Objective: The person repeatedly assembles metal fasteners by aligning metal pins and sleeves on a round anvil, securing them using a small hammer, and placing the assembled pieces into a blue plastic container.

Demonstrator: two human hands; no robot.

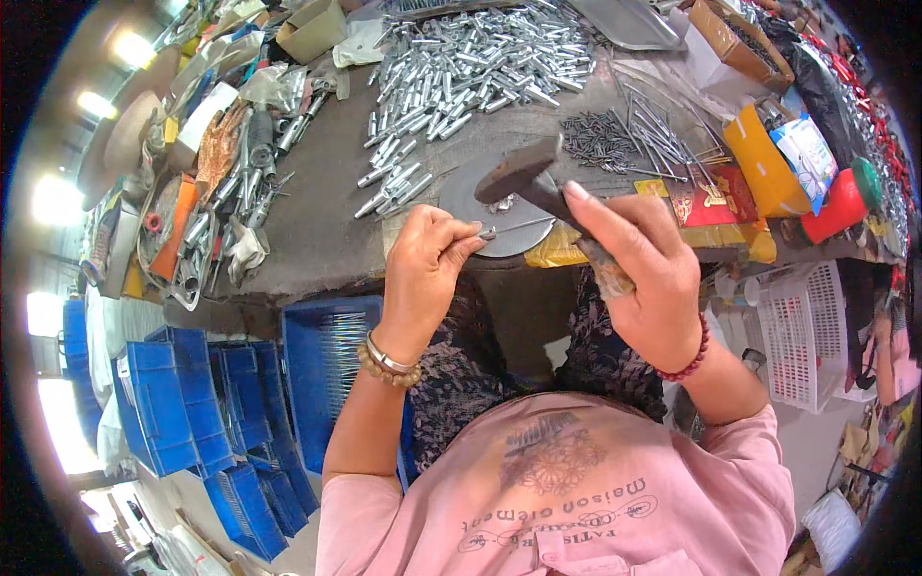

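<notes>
My right hand [653,254] is wrapped round the handle of a hammer [519,171], whose dark head is raised over a round grey plate [463,197] at the table's near edge. Between thumb and forefinger, my left hand [427,264] pinches one end of a thin metal rod [523,226]. The rod points right across the near part of the plate. A small shiny piece [501,204] lies on the plate below the hammer head. Beyond it, a big pile of silvery metal tubes [480,72] spreads over the table.
Small dark pins [597,139] and long thin rods [663,134] lie to the right, near a yellow box [764,158] and a red bottle [836,206] with a green cap. Tools and gloves [221,144] crowd the left. Blue crates [173,398] stand below left, a white basket [802,336] below right.
</notes>
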